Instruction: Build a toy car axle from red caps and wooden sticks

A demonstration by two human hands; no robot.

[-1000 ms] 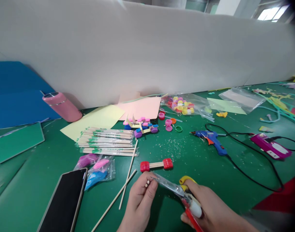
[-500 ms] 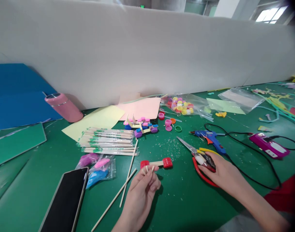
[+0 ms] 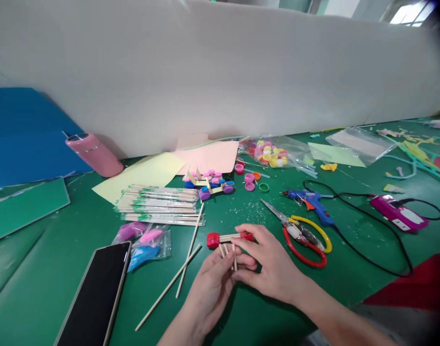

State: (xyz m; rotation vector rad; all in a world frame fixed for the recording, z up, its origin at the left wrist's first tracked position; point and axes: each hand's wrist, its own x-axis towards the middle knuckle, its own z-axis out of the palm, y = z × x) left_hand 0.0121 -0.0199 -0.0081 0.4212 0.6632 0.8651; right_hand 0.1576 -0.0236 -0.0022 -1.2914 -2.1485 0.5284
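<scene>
My left hand (image 3: 218,278) is closed around several short wooden sticks (image 3: 223,250), whose ends poke up between the fingers. My right hand (image 3: 268,264) meets it from the right, thumb and fingertip at the two ends of one short stick (image 3: 234,257). Just behind the fingers lies a piece with a red block (image 3: 213,240) at each end, joined by thin sticks; my right fingers partly cover its right block. Red-and-yellow-handled scissors (image 3: 292,228) lie on the green table right of my hands. Two long wooden sticks (image 3: 169,287) cross to the left.
A phone (image 3: 93,293) and a bag of coloured clay (image 3: 147,242) lie left. Wrapped sticks (image 3: 162,204), small wheeled models (image 3: 212,184) and coloured rings (image 3: 249,181) sit behind. A blue glue gun (image 3: 311,202) trails a black cable; a pink bottle (image 3: 95,154) leans back left.
My right hand has let go of the scissors and moved left to the short sticks in my left hand. The scissors stay on the table. The view has shifted slightly.
</scene>
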